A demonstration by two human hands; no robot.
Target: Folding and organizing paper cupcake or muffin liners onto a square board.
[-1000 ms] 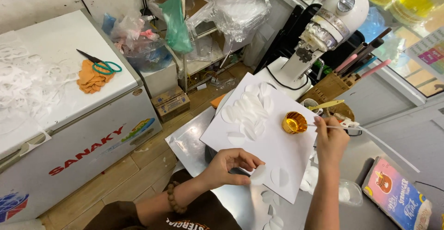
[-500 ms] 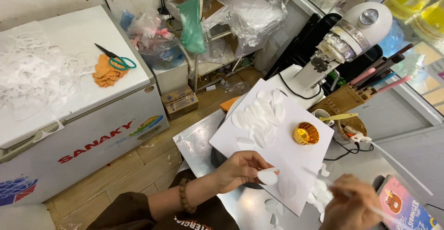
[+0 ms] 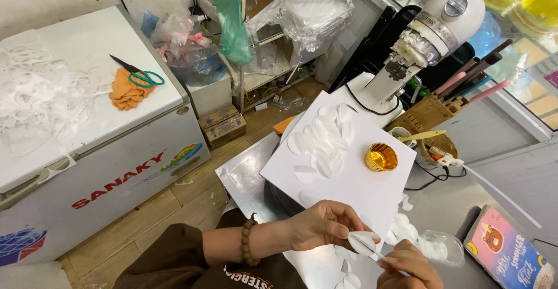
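My left hand (image 3: 322,226) pinches a white oval petal piece (image 3: 365,244) just off the near edge of a white board (image 3: 372,193). My right hand (image 3: 407,270) is at the bottom edge, right beside it, holding a thin white stick (image 3: 372,251) whose tip lies on the petal. Several more white petals (image 3: 322,141) lie spread on the board, and a small gold foil cup (image 3: 381,157) stands near its right side. The board rests on a metal counter (image 3: 247,178).
A white stand mixer (image 3: 427,39) rises behind the board. A glue gun (image 3: 446,160), a wooden tool holder (image 3: 427,114), a clear plastic cup (image 3: 442,247) and a colourful booklet (image 3: 508,254) sit at the right. A chest freezer (image 3: 99,120) at the left carries scissors (image 3: 139,75) and white scraps.
My right hand drew back from the glue gun to the bottom edge and now holds a thin stick. My left hand picked up a white petal and brought it to the right hand.
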